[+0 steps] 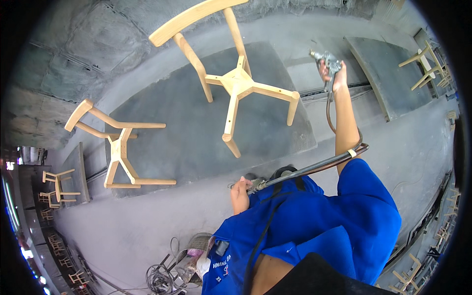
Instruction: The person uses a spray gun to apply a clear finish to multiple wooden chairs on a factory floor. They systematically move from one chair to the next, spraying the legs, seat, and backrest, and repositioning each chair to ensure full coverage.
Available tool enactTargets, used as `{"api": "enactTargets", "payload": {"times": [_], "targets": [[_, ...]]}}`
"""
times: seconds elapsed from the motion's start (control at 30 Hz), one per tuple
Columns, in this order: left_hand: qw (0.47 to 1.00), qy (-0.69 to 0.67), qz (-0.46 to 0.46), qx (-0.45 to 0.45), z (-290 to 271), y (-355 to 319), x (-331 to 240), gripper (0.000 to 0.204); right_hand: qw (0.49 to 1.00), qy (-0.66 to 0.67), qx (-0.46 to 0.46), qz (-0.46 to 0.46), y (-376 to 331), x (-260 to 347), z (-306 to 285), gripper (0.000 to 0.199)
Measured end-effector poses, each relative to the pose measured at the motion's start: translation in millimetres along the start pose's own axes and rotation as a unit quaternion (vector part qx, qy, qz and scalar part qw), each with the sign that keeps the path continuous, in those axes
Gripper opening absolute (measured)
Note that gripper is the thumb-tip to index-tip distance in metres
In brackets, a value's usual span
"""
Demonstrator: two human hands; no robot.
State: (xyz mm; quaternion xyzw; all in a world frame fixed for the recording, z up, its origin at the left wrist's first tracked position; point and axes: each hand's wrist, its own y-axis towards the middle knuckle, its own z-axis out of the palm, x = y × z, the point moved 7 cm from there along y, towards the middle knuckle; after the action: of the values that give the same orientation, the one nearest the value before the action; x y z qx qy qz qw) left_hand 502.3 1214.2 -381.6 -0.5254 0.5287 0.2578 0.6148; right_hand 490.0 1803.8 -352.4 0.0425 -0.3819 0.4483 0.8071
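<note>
My right hand (337, 77) is raised at the upper right and grips a grey metal spray gun (325, 60). A dark hose (314, 167) runs from the gun down along my forearm and across my blue shirt. My left hand (240, 194) is closed on the hose near its metal fitting (256, 185), close to my chest. A bare wooden chair frame (236, 81) stands on a dark grey platform (196, 132) left of the gun. A second wooden chair frame (118, 147) sits at the platform's left end.
The floor (162, 221) is grey and dusted with spray. A tangle of cables and a metal can (189, 255) lie by my feet. More chair frames stand on a platform at the far right (425, 64) and in rows along the left edge (56, 187).
</note>
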Motion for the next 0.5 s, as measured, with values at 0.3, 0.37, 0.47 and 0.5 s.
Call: {"api": "enactTargets", "payload": {"times": [0.3,0.37,0.47,0.5], "targets": [[0.986,0.11,0.007,0.125,123.6,-4.3,1.6,0.051,0.974,-0.1,-0.198,0.048,-97.5,-56.7,-228.6,0.088],[0.979,0.13,0.003,0.155,152.8,4.6,4.7,0.052,0.962,-0.107,-0.242,0.063,-143.3,-63.5,-272.7,0.087],[0.964,0.167,0.011,0.206,202.7,20.7,12.8,0.053,0.935,-0.125,-0.32,0.086,-225.2,-77.3,-336.6,0.086],[0.955,0.177,-0.014,0.236,218.1,27.4,19.1,0.054,0.922,-0.115,-0.353,0.108,-258.5,-86.0,-357.8,0.086]]}}
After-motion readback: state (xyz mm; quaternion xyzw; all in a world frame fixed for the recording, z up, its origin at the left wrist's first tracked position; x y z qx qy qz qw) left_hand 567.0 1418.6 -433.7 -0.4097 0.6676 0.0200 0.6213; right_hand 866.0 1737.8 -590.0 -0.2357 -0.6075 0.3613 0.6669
